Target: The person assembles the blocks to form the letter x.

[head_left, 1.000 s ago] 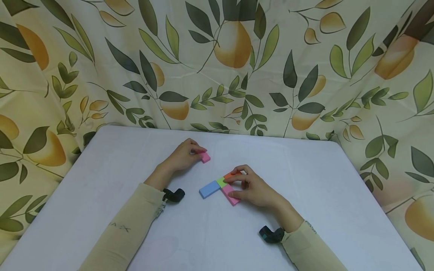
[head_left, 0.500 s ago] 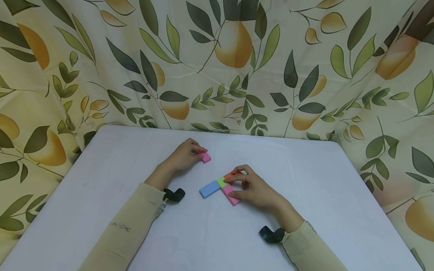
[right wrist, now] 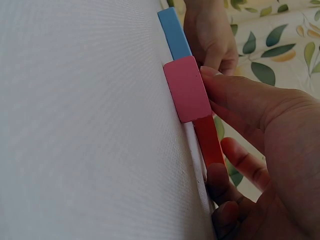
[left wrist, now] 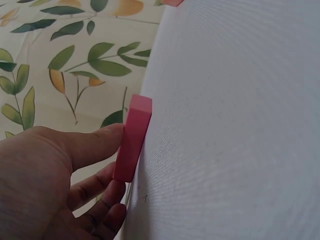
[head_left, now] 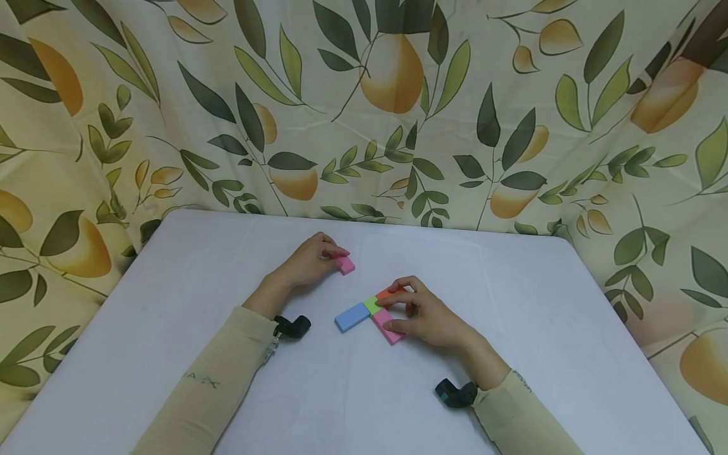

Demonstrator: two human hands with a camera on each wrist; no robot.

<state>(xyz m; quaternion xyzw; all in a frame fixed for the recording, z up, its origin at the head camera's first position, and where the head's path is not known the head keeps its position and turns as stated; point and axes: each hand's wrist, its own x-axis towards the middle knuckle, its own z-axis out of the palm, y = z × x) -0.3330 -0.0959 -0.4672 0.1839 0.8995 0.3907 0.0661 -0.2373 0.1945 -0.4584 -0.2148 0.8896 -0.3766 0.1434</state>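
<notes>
Near the table's far side, my left hand (head_left: 309, 260) holds a small pink toy block (head_left: 345, 265) between thumb and fingers; in the left wrist view the thumb (left wrist: 107, 139) lies at its upper face. Closer in, a blue block (head_left: 352, 317), a small green block (head_left: 371, 306) and an orange block (head_left: 383, 294) form a row. A second pink block (head_left: 385, 327) juts toward me from the row. My right hand (head_left: 435, 319) rests its thumb on that pink block, other fingertips at the green and orange blocks. It covers part of the orange one.
A white cloth covers the table (head_left: 352, 392). Behind it hangs a curtain (head_left: 392, 145) printed with leaves and fruit. Each wrist wears a black camera, one on the left (head_left: 292, 328) and one on the right (head_left: 456, 393).
The left hand's pink block has shifted very slightly to the right. The right hand and the joined blocks stay as they were.
</notes>
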